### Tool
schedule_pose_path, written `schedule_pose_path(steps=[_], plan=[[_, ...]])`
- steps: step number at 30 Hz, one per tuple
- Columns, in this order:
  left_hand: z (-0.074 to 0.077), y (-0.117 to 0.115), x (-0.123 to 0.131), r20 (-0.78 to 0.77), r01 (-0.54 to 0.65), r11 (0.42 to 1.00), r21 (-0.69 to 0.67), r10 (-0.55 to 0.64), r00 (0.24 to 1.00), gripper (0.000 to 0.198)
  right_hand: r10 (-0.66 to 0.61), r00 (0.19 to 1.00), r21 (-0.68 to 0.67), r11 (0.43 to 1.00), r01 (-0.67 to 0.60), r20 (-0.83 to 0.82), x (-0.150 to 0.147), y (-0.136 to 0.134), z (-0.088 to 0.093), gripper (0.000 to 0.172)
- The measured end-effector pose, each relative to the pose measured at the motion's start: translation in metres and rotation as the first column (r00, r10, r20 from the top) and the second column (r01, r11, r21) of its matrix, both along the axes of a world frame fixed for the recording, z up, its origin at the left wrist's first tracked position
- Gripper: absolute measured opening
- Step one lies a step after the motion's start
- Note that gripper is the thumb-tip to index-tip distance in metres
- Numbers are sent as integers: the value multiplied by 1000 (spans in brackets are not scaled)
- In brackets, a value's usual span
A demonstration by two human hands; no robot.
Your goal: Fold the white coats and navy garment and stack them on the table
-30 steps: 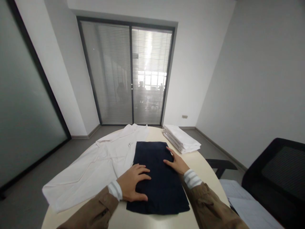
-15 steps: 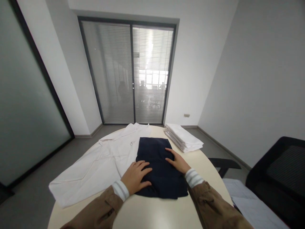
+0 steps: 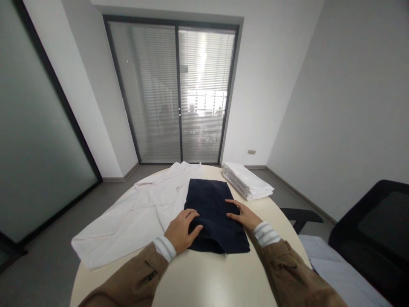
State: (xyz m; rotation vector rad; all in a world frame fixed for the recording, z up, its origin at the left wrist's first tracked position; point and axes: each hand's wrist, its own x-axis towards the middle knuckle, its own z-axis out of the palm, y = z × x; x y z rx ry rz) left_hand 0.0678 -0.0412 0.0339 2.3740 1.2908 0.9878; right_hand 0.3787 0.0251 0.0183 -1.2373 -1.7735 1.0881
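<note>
A folded navy-blue cloth (image 3: pixel 212 213) lies in front of me on the round table. My left hand (image 3: pixel 182 228) rests on its left edge, fingers bent and thumb apart. Near the thumb the cloth's front edge is slightly raised and puckered. On the opposite edge lies my right hand (image 3: pixel 244 215), with fingers spread and their tips on the fabric. A large white cloth (image 3: pixel 137 217) is spread out beside the navy one and hangs over the table's left side.
A stack of folded white cloths (image 3: pixel 247 181) sits at the back right of the pale table (image 3: pixel 211 281). A black office chair (image 3: pixel 373 230) stands to the right, with more white fabric (image 3: pixel 332 264) on its seat. Glass panels with blinds (image 3: pixel 174 94) are ahead.
My left hand has drawn its fingers in, and the cloth's front edge has puckered and shifted away from me. My right hand has slid slightly outward. The view has tilted a little.
</note>
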Motion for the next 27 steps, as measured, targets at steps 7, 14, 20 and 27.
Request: schedule_pose_path(steps=[7,14,20,27], plan=[[-13,8,2,257,-97,992,-80,114,960,14,142,988,-13,990,-143,-56,1,-12,12,81],[-31,25,-1,634,-86,938,-335,292,716,34,165,985,-64,984,-168,-55,0,-7,1,77],[-26,21,-2,618,86,790,-606,400,676,56,36,991,63,997,-45,130,-5,-7,2,59],[-41,27,-5,401,-66,938,-339,208,892,30,-51,960,124,992,17,275,-9,-3,-4,59]])
